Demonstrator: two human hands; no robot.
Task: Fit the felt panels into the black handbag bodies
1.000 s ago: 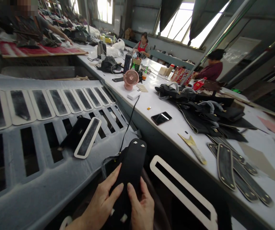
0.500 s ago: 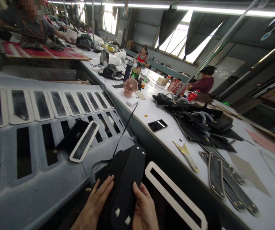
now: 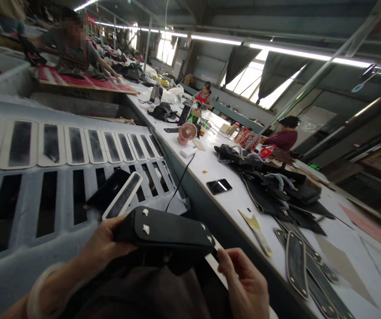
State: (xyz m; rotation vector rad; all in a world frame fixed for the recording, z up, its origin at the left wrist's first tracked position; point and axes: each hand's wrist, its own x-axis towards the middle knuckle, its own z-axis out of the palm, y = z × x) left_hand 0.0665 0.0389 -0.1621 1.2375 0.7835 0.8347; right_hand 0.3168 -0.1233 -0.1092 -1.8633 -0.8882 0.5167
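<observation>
A black handbag [image 3: 173,230] is held over my lap, its long flat panel tilted up, with small white scraps near the panel's corners. My left hand [image 3: 110,243] is closed around the bag's left end, fingers underneath. At the other end, my right hand [image 3: 243,279] is in a pinch by the corner; whatever its fingertips hold is hidden. A pale frame-shaped strip [image 3: 217,268] shows partly behind the bag and right hand. Beyond the bag, a black piece [image 3: 109,190] and a white-edged dark panel [image 3: 123,195] lie on the slotted grey surface [image 3: 94,239].
White-bordered dark panels [image 3: 77,146] line the grey surface. On the white table [image 3: 230,221] are a phone [image 3: 219,186], a pink fan [image 3: 186,132], a yellow-handled tool [image 3: 255,230], black bag parts [image 3: 276,186] and riveted straps [image 3: 296,261]. Co-workers [image 3: 203,95] are farther back.
The bag has turned from lengthwise to crosswise, its panel now facing up towards me. My left hand has shifted to its left end; my right hand has moved right to the opposite corner.
</observation>
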